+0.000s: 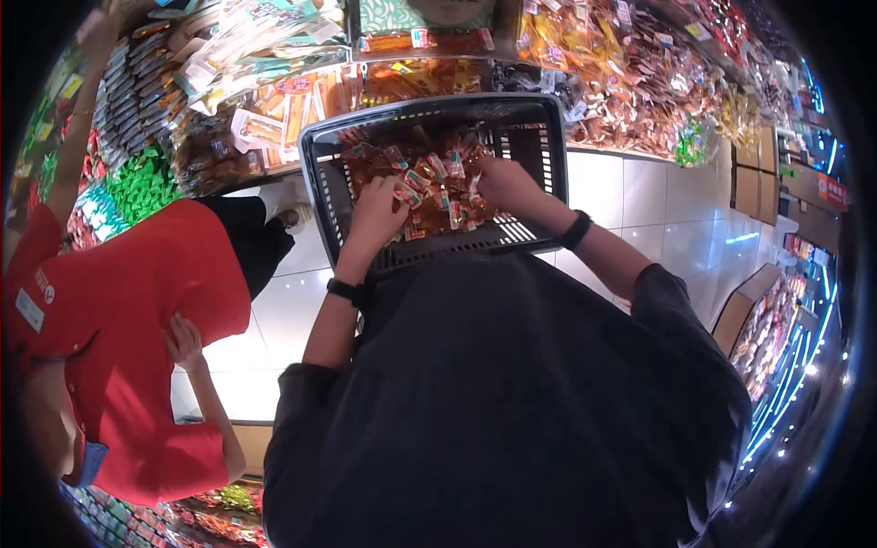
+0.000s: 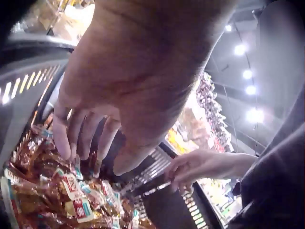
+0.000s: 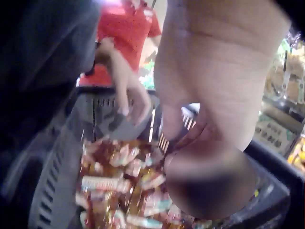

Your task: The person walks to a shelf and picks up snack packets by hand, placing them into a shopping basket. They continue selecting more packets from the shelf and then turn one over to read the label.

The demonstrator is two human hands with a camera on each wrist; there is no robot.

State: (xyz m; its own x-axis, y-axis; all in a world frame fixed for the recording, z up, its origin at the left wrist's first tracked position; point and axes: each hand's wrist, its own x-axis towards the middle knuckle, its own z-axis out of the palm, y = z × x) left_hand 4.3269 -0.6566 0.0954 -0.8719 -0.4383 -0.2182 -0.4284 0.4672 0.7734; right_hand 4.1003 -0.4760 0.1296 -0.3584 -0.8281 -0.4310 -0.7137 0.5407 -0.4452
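Observation:
Small packets with red and white labels [image 1: 429, 183] [image 2: 78, 205] [image 3: 107, 183] cover the bottom of a dark basket [image 1: 315, 173]. My left hand [image 1: 376, 219] [image 2: 133, 90] [image 3: 131, 95] is over the near left of the pile, fingers loosely bent and spread downward, fingertips at the packets; no packet shows lifted in it. At the pile's right side is my right hand [image 1: 513, 190] [image 2: 195, 167] [image 3: 214, 81], its fingers bent. A blurred dark round patch covers its fingertips in the right wrist view, so whether it holds anything cannot be told.
Shelves of bagged goods [image 1: 603, 91] run along the far side of the basket. A person in a red shirt [image 1: 146, 292] stands close on the left. White floor tiles [image 1: 639, 196] show to the right, with a display box [image 1: 744, 310] farther out.

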